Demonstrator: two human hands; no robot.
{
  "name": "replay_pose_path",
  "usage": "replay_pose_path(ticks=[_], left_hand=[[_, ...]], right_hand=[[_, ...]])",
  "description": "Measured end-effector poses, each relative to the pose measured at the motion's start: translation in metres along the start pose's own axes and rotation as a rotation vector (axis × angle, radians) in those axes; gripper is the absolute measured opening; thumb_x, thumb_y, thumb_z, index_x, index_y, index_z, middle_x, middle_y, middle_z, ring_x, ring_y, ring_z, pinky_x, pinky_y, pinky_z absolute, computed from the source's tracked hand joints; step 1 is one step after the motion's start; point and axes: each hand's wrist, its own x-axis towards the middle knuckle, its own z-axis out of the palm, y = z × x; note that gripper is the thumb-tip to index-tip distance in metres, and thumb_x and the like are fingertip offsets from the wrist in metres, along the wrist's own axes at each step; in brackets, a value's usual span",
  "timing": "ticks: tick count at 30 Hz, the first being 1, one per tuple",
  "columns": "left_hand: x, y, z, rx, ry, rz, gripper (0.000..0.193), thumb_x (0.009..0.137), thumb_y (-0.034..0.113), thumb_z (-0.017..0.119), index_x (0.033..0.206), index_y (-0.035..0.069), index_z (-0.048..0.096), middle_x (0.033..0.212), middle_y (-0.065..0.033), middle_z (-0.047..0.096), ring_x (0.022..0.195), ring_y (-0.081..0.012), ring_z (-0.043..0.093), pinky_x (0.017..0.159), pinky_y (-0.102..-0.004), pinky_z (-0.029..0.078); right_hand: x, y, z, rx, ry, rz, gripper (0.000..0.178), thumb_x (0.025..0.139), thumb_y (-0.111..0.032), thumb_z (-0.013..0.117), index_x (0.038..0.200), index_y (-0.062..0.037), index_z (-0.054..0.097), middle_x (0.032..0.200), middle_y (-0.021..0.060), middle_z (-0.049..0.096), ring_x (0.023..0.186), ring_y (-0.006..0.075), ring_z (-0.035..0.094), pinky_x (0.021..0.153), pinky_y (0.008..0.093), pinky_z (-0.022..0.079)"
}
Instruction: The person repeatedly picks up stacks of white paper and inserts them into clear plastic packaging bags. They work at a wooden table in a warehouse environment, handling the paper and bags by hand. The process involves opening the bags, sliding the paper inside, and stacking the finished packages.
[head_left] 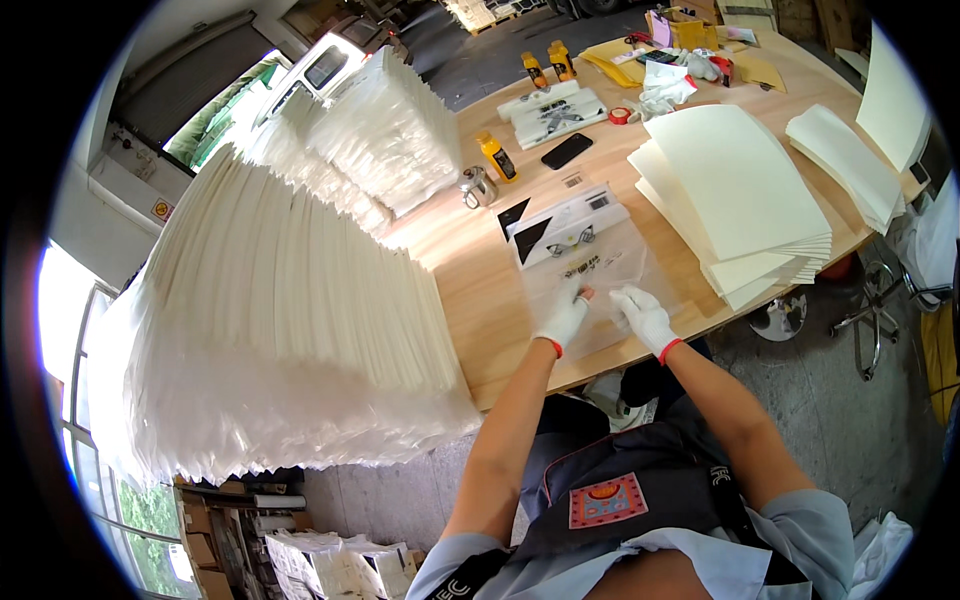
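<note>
A clear plastic bag [610, 258] with black print lies flat on the wooden table in front of me, on what looks like a stack of similar bags. My left hand [563, 316], in a white glove with a red cuff and a bare fingertip showing, is closed at the bag's near part. To its right, my right hand [647, 318], gloved the same way, has its fingers bent and pressed together on the film. Exactly where the film runs between the fingers is hard to make out.
Tall piles of white plastic-wrapped sheets [290, 290] crowd the left side. Cream sheets [740, 190] are fanned out at right. Beyond the bag are a black phone [567, 151], an orange-yellow bottle [496, 158], a metal cup [478, 187], rolled bags [555, 112] and red tape [619, 116].
</note>
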Motion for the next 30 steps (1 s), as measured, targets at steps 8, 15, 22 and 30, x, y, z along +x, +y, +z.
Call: replay_pose_path(ticks=[8, 15, 22, 30], left_hand=[[0.002, 0.062, -0.038, -1.042, 0.025, -0.096, 0.028, 0.09, 0.008, 0.054, 0.117, 0.003, 0.05, 0.075, -0.0017, 0.055, 0.056, -0.0086, 0.049, 0.058, -0.0229, 0.045], [-0.021, 0.111, 0.019, -0.226, 0.018, 0.271, 0.026, 0.083, 0.008, 0.055, 0.109, 0.012, 0.058, 0.085, -0.0052, 0.059, 0.053, -0.015, 0.052, 0.054, -0.0314, 0.047], [-0.13, 0.205, 0.046, 0.083, -0.236, 0.753, 0.037, 0.069, 0.007, 0.062, 0.104, 0.017, 0.061, 0.068, -0.0054, 0.059, 0.058, -0.0239, 0.059, 0.053, -0.0354, 0.047], [-0.091, 0.098, 0.044, -0.04, 0.206, 0.298, 0.021, 0.088, 0.015, 0.058, 0.109, 0.015, 0.058, 0.064, -0.0063, 0.055, 0.052, -0.0152, 0.052, 0.048, -0.0299, 0.042]], right_hand=[[-0.06, 0.007, -0.086, -0.876, -0.03, 0.108, 0.04, 0.088, -0.043, 0.05, 0.072, -0.0084, 0.063, 0.059, 0.0075, 0.061, 0.061, 0.0232, 0.063, 0.061, 0.0402, 0.047], [-0.058, -0.034, -0.051, -0.53, -0.022, -0.688, 0.026, 0.087, -0.028, 0.054, 0.093, -0.0047, 0.065, 0.094, 0.0104, 0.064, 0.066, 0.022, 0.061, 0.062, 0.0334, 0.049], [-0.069, -0.035, -0.007, -0.956, 0.044, -0.404, 0.02, 0.084, -0.025, 0.055, 0.094, -0.0106, 0.065, 0.088, 0.0106, 0.064, 0.067, 0.0264, 0.062, 0.061, 0.0382, 0.049], [-0.076, -0.067, -0.069, -1.235, -0.155, -0.397, 0.015, 0.081, -0.02, 0.055, 0.093, -0.018, 0.064, 0.078, 0.0111, 0.064, 0.07, 0.0323, 0.062, 0.061, 0.0434, 0.05]])
